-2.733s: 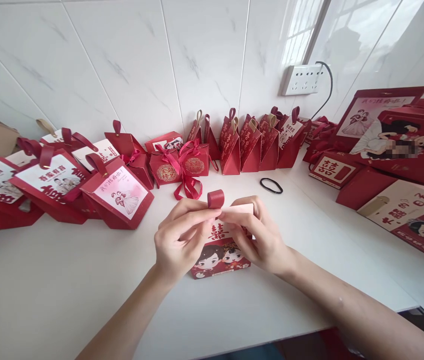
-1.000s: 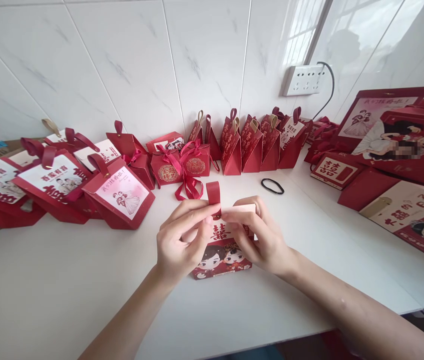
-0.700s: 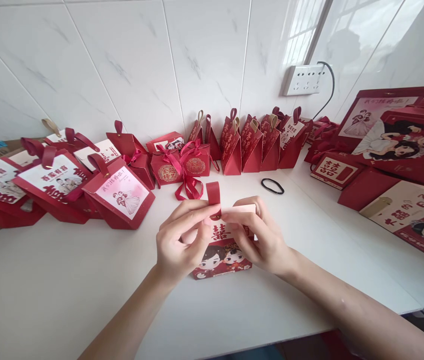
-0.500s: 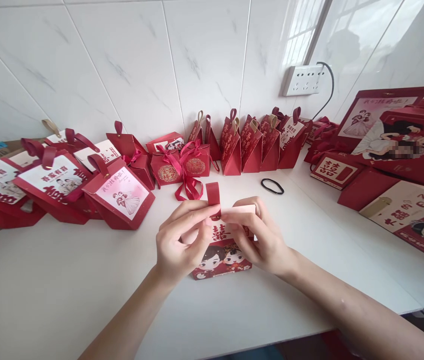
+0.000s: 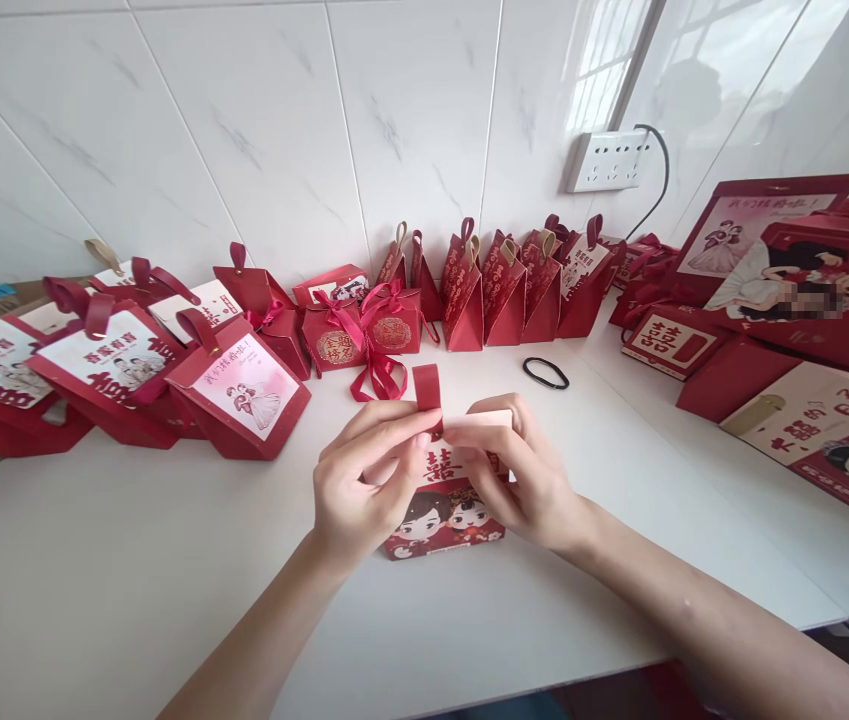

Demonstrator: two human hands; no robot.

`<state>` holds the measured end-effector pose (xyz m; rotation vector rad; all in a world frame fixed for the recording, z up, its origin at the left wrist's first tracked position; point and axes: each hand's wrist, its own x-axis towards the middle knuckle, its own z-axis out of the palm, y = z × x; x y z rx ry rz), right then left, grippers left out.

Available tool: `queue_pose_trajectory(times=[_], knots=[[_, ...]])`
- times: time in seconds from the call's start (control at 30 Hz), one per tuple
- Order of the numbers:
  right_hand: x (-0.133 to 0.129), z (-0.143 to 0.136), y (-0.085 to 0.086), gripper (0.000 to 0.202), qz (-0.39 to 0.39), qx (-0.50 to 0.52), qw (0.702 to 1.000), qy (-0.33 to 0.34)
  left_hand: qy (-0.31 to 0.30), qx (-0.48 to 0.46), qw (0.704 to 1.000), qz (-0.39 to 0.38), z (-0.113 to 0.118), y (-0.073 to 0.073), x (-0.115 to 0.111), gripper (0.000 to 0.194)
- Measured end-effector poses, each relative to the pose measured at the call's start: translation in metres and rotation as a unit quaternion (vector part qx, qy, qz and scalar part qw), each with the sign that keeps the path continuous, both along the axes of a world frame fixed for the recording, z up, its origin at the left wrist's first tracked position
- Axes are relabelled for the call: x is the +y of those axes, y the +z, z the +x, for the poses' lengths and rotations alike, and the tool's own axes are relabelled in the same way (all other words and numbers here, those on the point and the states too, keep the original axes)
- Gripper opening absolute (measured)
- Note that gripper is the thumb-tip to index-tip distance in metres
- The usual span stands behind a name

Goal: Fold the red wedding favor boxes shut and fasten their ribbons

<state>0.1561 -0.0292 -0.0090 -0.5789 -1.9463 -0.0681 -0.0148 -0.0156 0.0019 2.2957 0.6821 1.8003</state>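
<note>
A red and cream gift box (image 5: 445, 520) with two cartoon faces and a red character stands on the white table between my hands. A dark red strap loop (image 5: 427, 388) rises from its top edge. My left hand (image 5: 371, 480) pinches the box's top at the base of the strap, thumb and fingers closed on it. From the right, my right hand (image 5: 521, 465) grips the cream top flap (image 5: 495, 418), its fingertips close to the strap. The fingertips partly hide the strap's lower end.
Finished-looking red boxes (image 5: 240, 395) stand at the left, and a row of upright ones (image 5: 461, 300) lines the tiled wall. A black elastic band (image 5: 545, 373) lies behind my right hand. Stacked flat red packages (image 5: 836, 290) are at the right, below a white socket (image 5: 605, 161).
</note>
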Motion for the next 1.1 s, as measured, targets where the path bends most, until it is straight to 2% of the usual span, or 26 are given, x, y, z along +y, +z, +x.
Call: queue_pose_trajectory(times=[0.3, 0.47, 0.6, 0.73, 0.87, 1.1], knots=[[-0.001, 0.000, 0.001, 0.039, -0.004, 0.003, 1.000, -0.008, 0.021, 0.008, 1.000, -0.016, 0.000, 0.001, -0.003, 0.028], [-0.003, -0.002, 0.000, 0.021, -0.017, 0.046, 0.999, -0.014, 0.005, 0.006, 1.000, -0.009, 0.002, 0.002, -0.004, 0.029], [-0.008, -0.005, 0.001, 0.022, -0.085, 0.120, 0.988, -0.051, -0.008, 0.005, 1.000, 0.002, 0.005, 0.003, -0.005, 0.029], [-0.010, -0.007, 0.007, 0.010, -0.152, 0.155, 0.976, -0.006, -0.007, -0.001, 1.000, 0.002, 0.007, 0.002, -0.007, 0.027], [-0.011, -0.008, 0.010, 0.009, -0.211, 0.187, 0.959, 0.027, -0.003, -0.006, 1.000, 0.005, 0.008, 0.001, -0.009, 0.027], [-0.013, -0.010, 0.009, 0.007, -0.257, 0.222, 0.940, 0.025, -0.008, 0.002, 1.000, -0.013, 0.008, 0.004, -0.009, 0.025]])
